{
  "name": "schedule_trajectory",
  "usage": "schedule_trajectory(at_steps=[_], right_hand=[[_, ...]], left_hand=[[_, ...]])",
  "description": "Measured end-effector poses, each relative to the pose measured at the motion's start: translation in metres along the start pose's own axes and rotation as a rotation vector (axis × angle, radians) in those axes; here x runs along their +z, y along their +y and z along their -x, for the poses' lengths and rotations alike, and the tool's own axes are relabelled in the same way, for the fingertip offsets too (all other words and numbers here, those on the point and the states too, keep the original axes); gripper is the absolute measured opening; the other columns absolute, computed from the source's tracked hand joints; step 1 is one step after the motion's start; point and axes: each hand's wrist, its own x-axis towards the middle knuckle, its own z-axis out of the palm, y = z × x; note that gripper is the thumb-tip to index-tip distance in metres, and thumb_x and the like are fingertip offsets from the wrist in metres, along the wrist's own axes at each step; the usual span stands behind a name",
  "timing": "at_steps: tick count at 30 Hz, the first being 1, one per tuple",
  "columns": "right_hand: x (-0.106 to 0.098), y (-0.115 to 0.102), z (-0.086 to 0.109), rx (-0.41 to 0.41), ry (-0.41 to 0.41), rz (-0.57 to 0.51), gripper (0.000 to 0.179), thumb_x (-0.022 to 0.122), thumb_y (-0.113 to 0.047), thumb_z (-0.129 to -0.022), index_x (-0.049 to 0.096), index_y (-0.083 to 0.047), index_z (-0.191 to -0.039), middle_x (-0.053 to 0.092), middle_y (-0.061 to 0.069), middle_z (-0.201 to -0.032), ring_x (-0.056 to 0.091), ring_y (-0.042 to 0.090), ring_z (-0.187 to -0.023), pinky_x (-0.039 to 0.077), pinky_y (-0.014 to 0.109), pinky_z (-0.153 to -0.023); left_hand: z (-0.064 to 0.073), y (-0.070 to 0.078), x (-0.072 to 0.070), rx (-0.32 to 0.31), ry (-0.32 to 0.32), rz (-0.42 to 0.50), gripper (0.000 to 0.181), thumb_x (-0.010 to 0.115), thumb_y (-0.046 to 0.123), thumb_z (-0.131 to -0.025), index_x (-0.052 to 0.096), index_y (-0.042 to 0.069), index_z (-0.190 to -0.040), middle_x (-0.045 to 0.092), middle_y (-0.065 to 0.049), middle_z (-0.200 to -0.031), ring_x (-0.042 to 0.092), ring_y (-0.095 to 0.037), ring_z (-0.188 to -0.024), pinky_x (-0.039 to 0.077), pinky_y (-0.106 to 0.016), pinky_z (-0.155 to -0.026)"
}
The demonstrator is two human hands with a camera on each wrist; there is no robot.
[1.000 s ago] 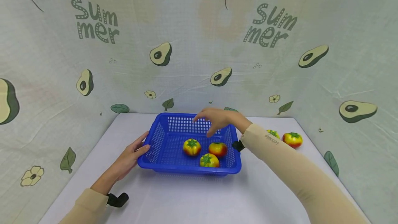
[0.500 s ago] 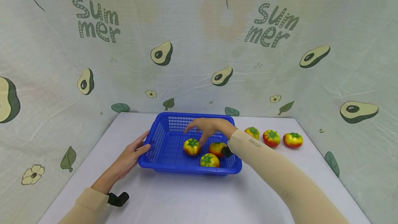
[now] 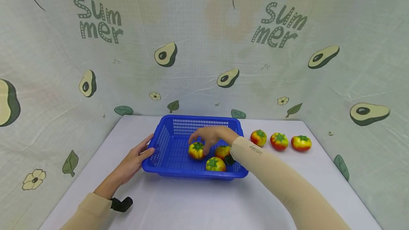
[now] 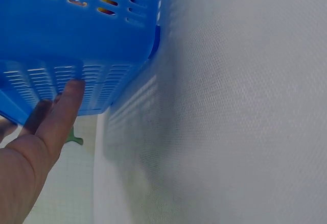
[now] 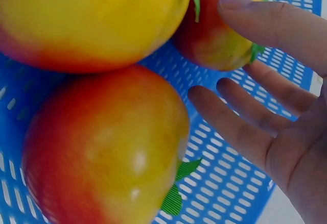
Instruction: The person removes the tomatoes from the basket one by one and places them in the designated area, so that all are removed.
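While the right hand [image 3: 211,136] arches down into the basket, its thumb and fingers stand wide on either side of a ribbed red-and-yellow tomato [image 3: 196,153], the leftmost of the three in there; whether the skin is touched I cannot tell. Coming from above seems sensible, since the walls would block a low, sideways reach. Just to the right, near the front corner, sit a front tomato [image 3: 215,165] and a rear tomato [image 3: 222,151], close together, the rear one partly hidden by the wrist. Over at the other end, the left hand [image 3: 135,157] lies with fingers fairly straight against the outside of the blue plastic basket [image 3: 191,174], probably to keep so light a thing from sliding. The basket rests on the white table [image 3: 179,205], squarely before the person, I suppose so both arms reach it easily. Beyond its right end, a spaced row holds a near tomato [image 3: 258,138], a middle tomato [image 3: 279,141] and a far tomato [image 3: 301,143], the gaps perhaps leaving finger room around each.
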Motion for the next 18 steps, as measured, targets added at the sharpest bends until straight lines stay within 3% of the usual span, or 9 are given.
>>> schedule_trajectory(at_steps=[10,18], right_hand=[[0.0084,-0.003,-0.0067,0.024,0.001,0.018,0.058,0.084,-0.012,-0.093,0.065,-0.029,-0.144,0.06,0.001,-0.15,0.056,0.025,-0.137,0.05,0.046,-0.115],[0.0028,-0.0071,-0.0049,0.019,-0.007,0.044,0.058,0.084,-0.012,-0.093,0.064,-0.028,-0.145,0.06,0.003,-0.15,0.056,0.025,-0.136,0.05,0.045,-0.115]], left_hand=[[0.0013,0.0009,-0.0001,0.002,-0.005,-0.005,0.075,0.053,0.041,-0.112,0.011,0.028,-0.173,0.02,-0.029,-0.172,0.036,-0.053,-0.151,0.041,-0.06,-0.117],[0.0023,0.0013,0.0006,0.011,-0.007,-0.006,0.076,0.053,0.042,-0.112,0.011,0.028,-0.173,0.021,-0.029,-0.171,0.037,-0.053,-0.15,0.042,-0.06,-0.117]])
